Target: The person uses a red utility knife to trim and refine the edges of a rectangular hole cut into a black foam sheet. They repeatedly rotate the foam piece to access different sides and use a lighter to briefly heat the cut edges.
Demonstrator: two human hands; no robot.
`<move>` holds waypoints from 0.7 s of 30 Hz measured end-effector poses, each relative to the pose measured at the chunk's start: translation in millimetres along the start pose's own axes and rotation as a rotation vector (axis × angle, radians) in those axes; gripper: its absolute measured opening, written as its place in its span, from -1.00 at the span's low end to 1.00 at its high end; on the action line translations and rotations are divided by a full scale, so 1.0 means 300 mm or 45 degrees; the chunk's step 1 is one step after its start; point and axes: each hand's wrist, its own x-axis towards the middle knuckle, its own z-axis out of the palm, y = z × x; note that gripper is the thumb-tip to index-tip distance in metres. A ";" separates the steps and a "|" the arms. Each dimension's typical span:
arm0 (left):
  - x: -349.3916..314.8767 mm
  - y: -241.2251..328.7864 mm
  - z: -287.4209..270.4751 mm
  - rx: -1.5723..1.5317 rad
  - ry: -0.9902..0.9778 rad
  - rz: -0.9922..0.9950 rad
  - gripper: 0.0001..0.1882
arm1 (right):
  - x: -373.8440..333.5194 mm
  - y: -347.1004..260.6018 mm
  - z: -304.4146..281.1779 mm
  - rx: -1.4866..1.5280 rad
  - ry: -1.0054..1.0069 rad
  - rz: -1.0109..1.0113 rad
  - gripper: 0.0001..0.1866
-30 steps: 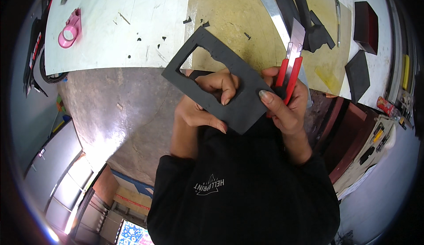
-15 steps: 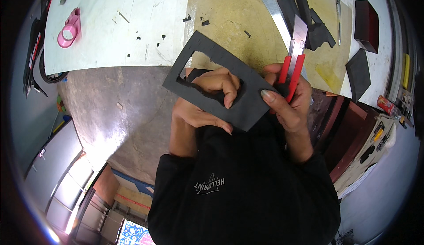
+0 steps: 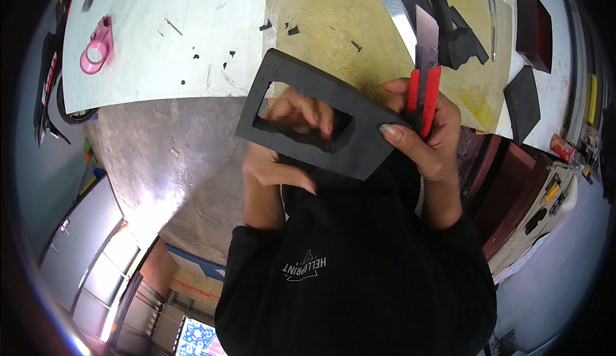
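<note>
Black foam frame [image 3: 359, 139], long axis running ten to four o'clock, is pinched at its four o'clock end by the right hand [image 3: 428, 139], also gripping a red utility knife [image 3: 423, 80]; left hand [image 3: 282, 154] fingers curl through its window.

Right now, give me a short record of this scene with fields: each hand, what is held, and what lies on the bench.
left hand: under the foam frame, fingers poking through its rectangular cutout
right hand: grips the frame's right end together with the knife
held piece: black foam frame, flat, tilted, above the bench edge
tool: red utility knife, blade extended, pointing away
bench: yellow cutting mat, steel ruler, black foam offcuts, pink tape dispenser
</note>
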 end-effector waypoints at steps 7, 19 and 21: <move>-0.022 0.093 0.013 0.714 0.533 0.098 -0.65 | 0.057 0.030 0.009 -0.373 0.307 -0.342 -0.50; 0.020 0.017 0.015 1.266 0.708 0.443 -0.63 | -0.107 -0.006 -0.003 -0.103 -0.016 0.210 -0.58; 0.016 0.016 0.008 1.350 0.662 0.390 -0.63 | -0.113 0.016 0.002 -0.402 -0.119 0.085 -0.57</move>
